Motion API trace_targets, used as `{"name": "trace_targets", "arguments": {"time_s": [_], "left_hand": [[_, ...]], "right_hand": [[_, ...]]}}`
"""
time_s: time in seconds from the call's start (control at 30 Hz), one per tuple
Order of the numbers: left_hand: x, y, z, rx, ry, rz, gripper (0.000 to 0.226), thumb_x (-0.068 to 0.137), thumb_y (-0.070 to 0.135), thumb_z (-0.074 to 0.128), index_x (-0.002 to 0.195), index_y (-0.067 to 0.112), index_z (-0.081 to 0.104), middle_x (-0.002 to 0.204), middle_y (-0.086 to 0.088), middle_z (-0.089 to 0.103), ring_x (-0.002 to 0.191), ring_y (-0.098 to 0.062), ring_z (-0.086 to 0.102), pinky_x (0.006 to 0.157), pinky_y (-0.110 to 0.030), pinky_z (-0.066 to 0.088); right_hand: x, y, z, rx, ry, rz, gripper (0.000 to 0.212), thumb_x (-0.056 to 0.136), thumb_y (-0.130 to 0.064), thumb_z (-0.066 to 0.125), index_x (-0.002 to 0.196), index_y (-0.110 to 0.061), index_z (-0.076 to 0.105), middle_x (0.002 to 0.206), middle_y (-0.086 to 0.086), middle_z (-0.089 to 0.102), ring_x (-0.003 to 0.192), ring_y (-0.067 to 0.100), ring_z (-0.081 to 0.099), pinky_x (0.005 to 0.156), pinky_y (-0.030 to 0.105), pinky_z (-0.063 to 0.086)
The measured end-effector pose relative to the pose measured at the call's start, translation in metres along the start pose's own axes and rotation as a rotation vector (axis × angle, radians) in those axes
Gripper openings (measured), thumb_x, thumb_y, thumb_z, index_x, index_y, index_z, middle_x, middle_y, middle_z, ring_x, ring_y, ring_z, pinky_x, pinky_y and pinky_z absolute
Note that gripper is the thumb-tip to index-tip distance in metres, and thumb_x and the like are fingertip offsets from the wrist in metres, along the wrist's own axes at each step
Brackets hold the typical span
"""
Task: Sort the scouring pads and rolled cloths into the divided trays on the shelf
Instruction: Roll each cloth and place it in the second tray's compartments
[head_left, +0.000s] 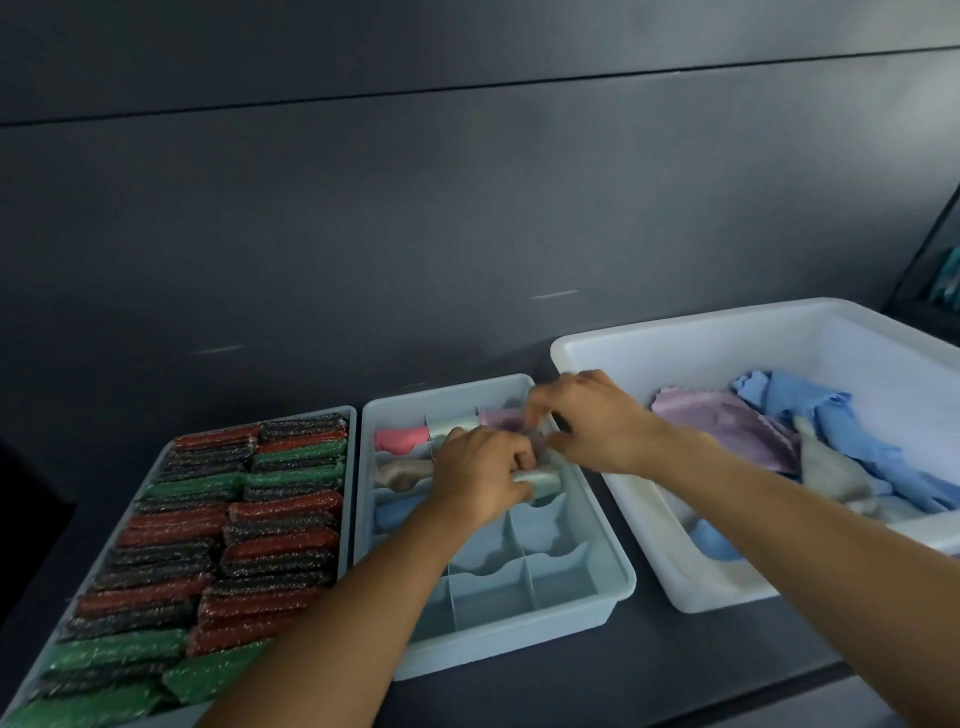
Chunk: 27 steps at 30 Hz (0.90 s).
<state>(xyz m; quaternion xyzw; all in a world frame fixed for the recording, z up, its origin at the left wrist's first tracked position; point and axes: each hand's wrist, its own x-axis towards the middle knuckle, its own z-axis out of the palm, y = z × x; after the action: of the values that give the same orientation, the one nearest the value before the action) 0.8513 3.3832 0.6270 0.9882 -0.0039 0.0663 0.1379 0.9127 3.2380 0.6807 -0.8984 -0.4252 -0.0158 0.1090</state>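
pads done, cloths half sorted

loose cloths (831, 431) fill the large white plastic tub (701, 358); the grey tray of red, green and black scouring pads (351, 467) looks full. over the pale blue divided tray (493, 597), front cells empty, the left hand (478, 478) has its grip curled round a pale rolled cloth (543, 480); the grip of the right hand (602, 421) is too blurred to tell.

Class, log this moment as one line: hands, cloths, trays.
left hand: grips pale rolled cloth | right hand: at purple cloth, grip blurred | divided tray: near compartments unfilled | white bin: loose cloths
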Motion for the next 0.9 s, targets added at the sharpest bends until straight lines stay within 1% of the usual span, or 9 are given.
{"name": "trace_targets", "arguments": {"time_s": [0.1,0.2,0.3,0.4,0.47,0.57,0.77,0.83,0.9], "left_hand": [[0.002,0.006,0.005,0.094,-0.017,-0.024,0.020,0.077,0.038,0.073,0.094,0.029,0.067,0.097,0.008,0.072,0.095,-0.017,0.063,0.084,-0.027,0.034],[0.005,0.009,0.005,0.170,-0.053,-0.035,0.020,0.083,0.035,0.071,0.102,0.029,0.069,0.107,0.005,0.070,0.101,-0.021,0.062,0.078,-0.025,0.032],[0.008,0.012,0.004,0.217,-0.091,-0.020,0.021,0.086,0.029,0.069,0.107,0.028,0.070,0.125,0.005,0.063,0.106,-0.025,0.062,0.074,-0.022,0.033],[0.010,0.012,0.004,0.183,-0.142,-0.036,0.021,0.085,0.028,0.070,0.106,0.028,0.069,0.121,0.004,0.066,0.107,-0.025,0.062,0.076,-0.022,0.034],[0.010,0.011,0.004,0.152,-0.169,-0.039,0.022,0.085,0.032,0.070,0.106,0.029,0.069,0.115,0.003,0.067,0.105,-0.025,0.062,0.077,-0.024,0.035],[0.008,0.008,0.002,0.070,-0.170,-0.049,0.022,0.083,0.036,0.070,0.104,0.031,0.070,0.109,0.005,0.070,0.102,-0.023,0.064,0.082,-0.027,0.043],[-0.007,0.007,-0.005,-0.145,-0.113,-0.108,0.028,0.087,0.041,0.067,0.114,0.032,0.066,0.115,0.011,0.067,0.108,-0.015,0.060,0.091,-0.034,0.050],[-0.011,0.009,-0.010,-0.281,-0.083,-0.142,0.026,0.086,0.041,0.068,0.111,0.032,0.068,0.112,0.012,0.067,0.105,-0.012,0.062,0.090,-0.034,0.052],[-0.015,0.013,-0.018,-0.487,-0.024,-0.188,0.020,0.086,0.038,0.069,0.104,0.030,0.071,0.105,0.015,0.070,0.092,-0.006,0.065,0.079,-0.029,0.054]], "right_hand": [[-0.009,0.017,-0.016,0.170,0.249,0.101,0.017,0.085,-0.011,0.060,0.098,-0.019,0.067,0.093,-0.013,0.065,0.100,0.017,0.060,0.097,0.031,0.038],[-0.017,0.053,-0.026,0.278,0.279,0.290,0.016,0.084,-0.015,0.062,0.080,-0.031,0.063,0.089,-0.009,0.069,0.092,0.018,0.065,0.094,0.038,0.047],[-0.027,0.084,-0.028,0.171,0.062,0.436,0.022,0.078,-0.017,0.064,0.072,-0.036,0.055,0.088,-0.010,0.065,0.092,0.021,0.064,0.089,0.035,0.050],[-0.037,0.099,-0.014,-0.041,-0.291,0.458,0.024,0.069,-0.029,0.073,0.080,-0.030,0.052,0.095,-0.005,0.059,0.090,0.022,0.060,0.086,0.038,0.050],[-0.038,0.105,-0.003,-0.245,-0.402,0.456,0.044,0.060,-0.036,0.077,0.094,-0.024,0.052,0.101,-0.002,0.060,0.089,0.024,0.062,0.083,0.041,0.053],[-0.038,0.115,0.005,-0.394,-0.454,0.486,0.068,0.063,-0.023,0.080,0.124,-0.016,0.048,0.117,0.002,0.061,0.102,0.026,0.063,0.086,0.040,0.054],[-0.042,0.113,0.009,-0.422,-0.535,0.528,0.029,0.084,-0.006,0.062,0.113,-0.007,0.063,0.092,0.005,0.061,0.098,0.024,0.062,0.095,0.034,0.049],[-0.045,0.116,0.010,-0.373,-0.442,0.499,0.030,0.090,-0.012,0.054,0.119,-0.007,0.060,0.103,0.006,0.064,0.101,0.027,0.061,0.094,0.033,0.047],[-0.045,0.114,0.003,-0.350,-0.306,0.479,0.031,0.094,-0.027,0.049,0.118,-0.010,0.058,0.118,0.009,0.063,0.107,0.029,0.061,0.090,0.035,0.048]]}}
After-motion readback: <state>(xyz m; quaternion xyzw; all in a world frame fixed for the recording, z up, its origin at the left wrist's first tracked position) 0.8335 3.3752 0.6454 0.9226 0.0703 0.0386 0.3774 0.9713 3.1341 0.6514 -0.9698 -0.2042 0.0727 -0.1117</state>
